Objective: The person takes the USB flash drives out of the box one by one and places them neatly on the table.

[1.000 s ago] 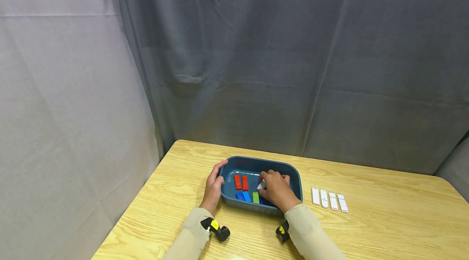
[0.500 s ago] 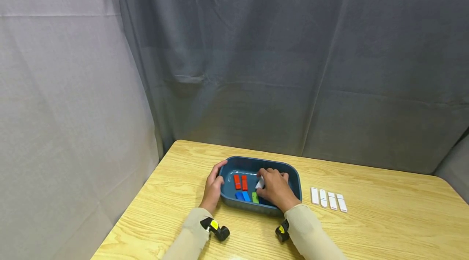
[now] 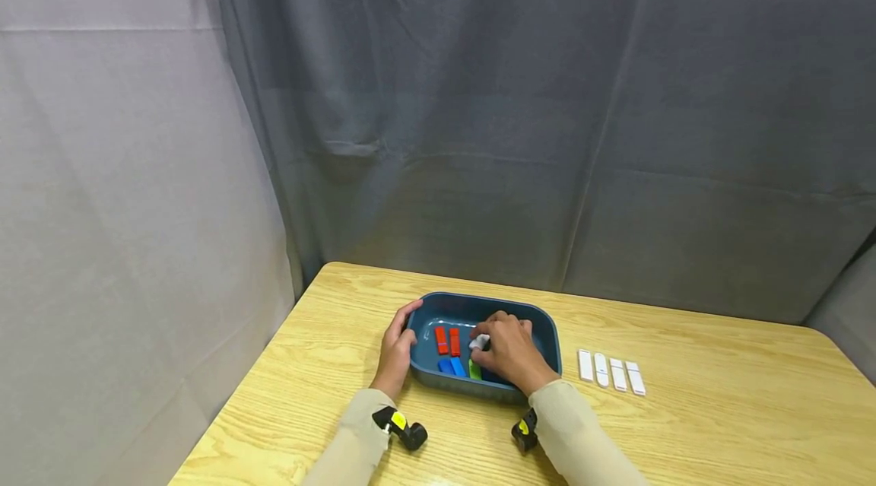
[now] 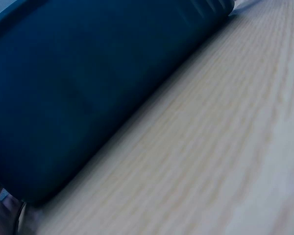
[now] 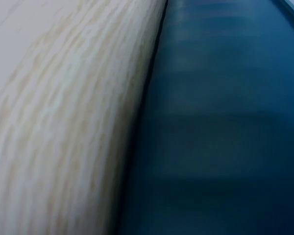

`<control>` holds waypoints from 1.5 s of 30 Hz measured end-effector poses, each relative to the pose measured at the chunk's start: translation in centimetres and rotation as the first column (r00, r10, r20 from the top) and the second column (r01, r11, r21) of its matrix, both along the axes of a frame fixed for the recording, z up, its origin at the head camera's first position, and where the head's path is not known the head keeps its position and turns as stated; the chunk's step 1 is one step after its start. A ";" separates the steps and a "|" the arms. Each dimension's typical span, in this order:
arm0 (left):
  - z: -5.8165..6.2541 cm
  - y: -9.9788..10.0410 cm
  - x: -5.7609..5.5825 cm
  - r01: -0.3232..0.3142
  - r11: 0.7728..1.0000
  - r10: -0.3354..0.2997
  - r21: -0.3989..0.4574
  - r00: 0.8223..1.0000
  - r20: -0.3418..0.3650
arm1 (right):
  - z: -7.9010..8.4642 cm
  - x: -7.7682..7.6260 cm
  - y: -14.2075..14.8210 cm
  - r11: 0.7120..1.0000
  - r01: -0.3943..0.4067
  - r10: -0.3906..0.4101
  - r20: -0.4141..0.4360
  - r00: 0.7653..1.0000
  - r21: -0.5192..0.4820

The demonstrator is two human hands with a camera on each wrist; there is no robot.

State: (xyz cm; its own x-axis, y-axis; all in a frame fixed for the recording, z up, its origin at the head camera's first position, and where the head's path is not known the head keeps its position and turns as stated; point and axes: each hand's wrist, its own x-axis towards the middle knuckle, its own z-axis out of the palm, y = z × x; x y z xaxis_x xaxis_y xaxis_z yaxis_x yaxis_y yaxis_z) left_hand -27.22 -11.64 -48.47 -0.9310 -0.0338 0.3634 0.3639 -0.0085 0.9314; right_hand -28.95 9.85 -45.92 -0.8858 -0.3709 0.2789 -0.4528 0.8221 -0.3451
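Observation:
A dark blue plastic bin [image 3: 465,386] sits on the wooden table. My left hand [image 3: 395,357] holds its left end, with fingers and thumb at the rim. Inside it my right hand [image 3: 512,349] pinches a small white stick [image 3: 479,341], which looks like a USB flash drive, low over the bin's floor. Left of that lie two red sticks [image 3: 441,340] side by side. Nearer me are two blue sticks [image 3: 458,366] and a green stick [image 3: 475,370], partly beside my right thumb. The right part of the floor is hidden under the hand.
Several white sticks [image 3: 618,375] lie in a row on the table [image 3: 718,395], right of the bin. Grey curtains [image 3: 438,128] hang behind and to the left. Both wrist views show mainly the bin's outer wall [image 4: 88,88] and wood grain.
My right hand has shifted slightly left inside the bin with the white stick, closer to the red and green sticks. The left hand keeps its hold on the bin.

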 end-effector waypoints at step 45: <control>0.0 -0.7 -0.1 -0.115 0.992 0.113 0.052 0.993 0.042 | 2.3 0.3 0.3 0.983 -0.096 0.062 -0.207 0.976 -0.158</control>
